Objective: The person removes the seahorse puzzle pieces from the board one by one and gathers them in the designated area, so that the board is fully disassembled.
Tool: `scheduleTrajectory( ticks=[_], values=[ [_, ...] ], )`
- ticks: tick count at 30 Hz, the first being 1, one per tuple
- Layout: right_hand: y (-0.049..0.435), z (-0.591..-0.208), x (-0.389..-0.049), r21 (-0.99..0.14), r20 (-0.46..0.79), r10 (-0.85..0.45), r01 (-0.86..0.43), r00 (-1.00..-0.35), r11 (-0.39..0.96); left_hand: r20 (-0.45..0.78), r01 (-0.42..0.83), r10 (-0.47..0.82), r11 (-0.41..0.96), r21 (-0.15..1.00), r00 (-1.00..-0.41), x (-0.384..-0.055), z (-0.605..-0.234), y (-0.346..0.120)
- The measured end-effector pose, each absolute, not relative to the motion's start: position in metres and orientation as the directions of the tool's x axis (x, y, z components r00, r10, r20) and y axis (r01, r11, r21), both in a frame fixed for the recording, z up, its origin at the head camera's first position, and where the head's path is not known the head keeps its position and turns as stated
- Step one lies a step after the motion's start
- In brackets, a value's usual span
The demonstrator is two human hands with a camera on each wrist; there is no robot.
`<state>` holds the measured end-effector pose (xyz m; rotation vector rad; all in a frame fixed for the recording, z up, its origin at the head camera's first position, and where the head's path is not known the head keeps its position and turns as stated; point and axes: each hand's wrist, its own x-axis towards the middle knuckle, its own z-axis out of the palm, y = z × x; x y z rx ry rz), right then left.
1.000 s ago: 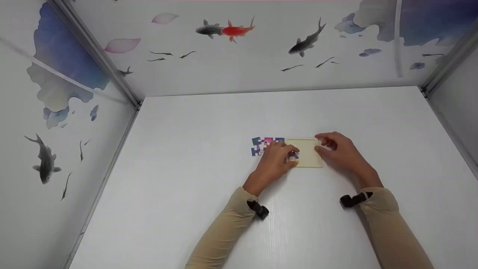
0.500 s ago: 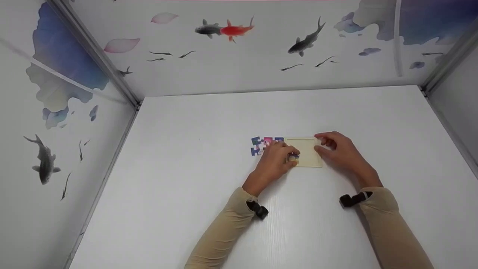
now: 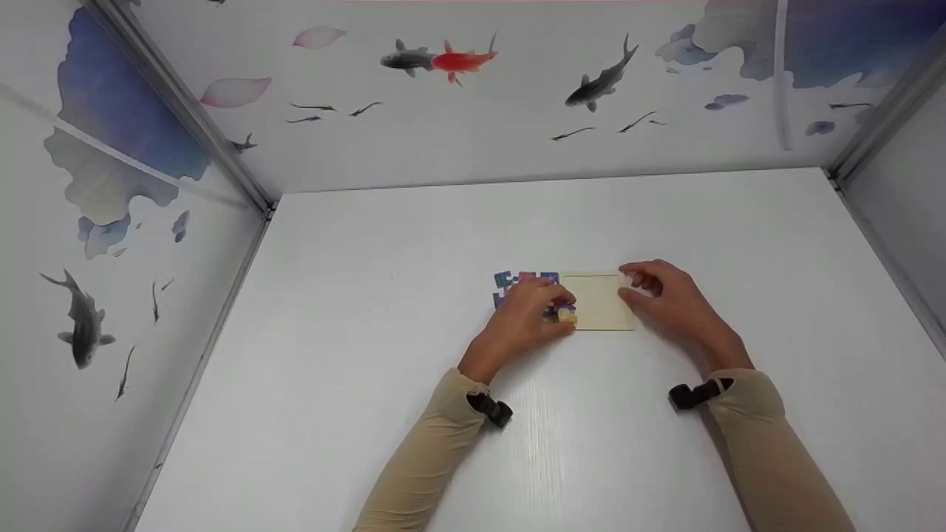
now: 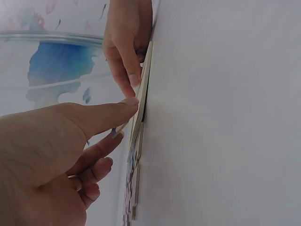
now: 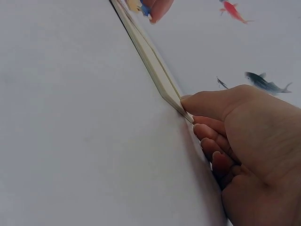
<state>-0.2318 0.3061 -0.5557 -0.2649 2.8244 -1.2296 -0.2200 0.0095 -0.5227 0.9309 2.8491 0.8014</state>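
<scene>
A shallow pale wooden puzzle tray [image 3: 602, 304] lies near the middle of the table, a thin raised border along its edges. My right hand [image 3: 669, 303] grips its right edge, thumb on top and fingers at the side and below, as the right wrist view shows. My left hand [image 3: 514, 318] is at the tray's left edge, thumb and fingers pinching a jigsaw piece [image 3: 567, 315] with yellow and blue print. Several blue and pink jigsaw pieces [image 3: 504, 280] lie left of the tray, partly hidden under the left hand. In the left wrist view the tray [image 4: 147, 75] appears edge-on, slightly tilted.
The white table [image 3: 355, 310] is bounded at the back by a white wall [image 3: 458, 133] printed with fish. Another printed wall [image 3: 148, 281] stands at the left, and a plain one [image 3: 902, 170] at the right. Both wrists carry small black cameras [image 3: 691, 397].
My left hand has shifted left with the pinched jigsaw piece, uncovering more of the tray and covering more of the loose pieces. My right hand stays on the tray's edge.
</scene>
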Motion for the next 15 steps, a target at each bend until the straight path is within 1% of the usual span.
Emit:
scheduleTrajectory(
  ticks=[3,6,11,15],
  values=[
    [0.307,-0.556,-0.232,-0.738,0.027,-0.181,-0.142,-0.983,0.659,0.143,0.563,0.571,0.680,0.469,-0.809,-0.222,-0.524,-0.001],
    [0.308,-0.556,-0.232,-0.741,0.040,-0.192,-0.158,-0.981,0.653,0.159,0.565,0.564,0.682,0.465,-0.810,-0.223,-0.525,-0.013],
    [0.309,-0.557,-0.232,-0.737,0.044,-0.194,-0.163,-0.980,0.656,0.162,0.541,0.535,0.695,0.474,-0.829,-0.224,-0.525,-0.033],
    [0.309,-0.557,-0.233,-0.736,0.042,-0.194,-0.162,-0.980,0.657,0.147,0.499,0.500,0.701,0.509,-0.853,-0.223,-0.528,-0.049]
  ],
)
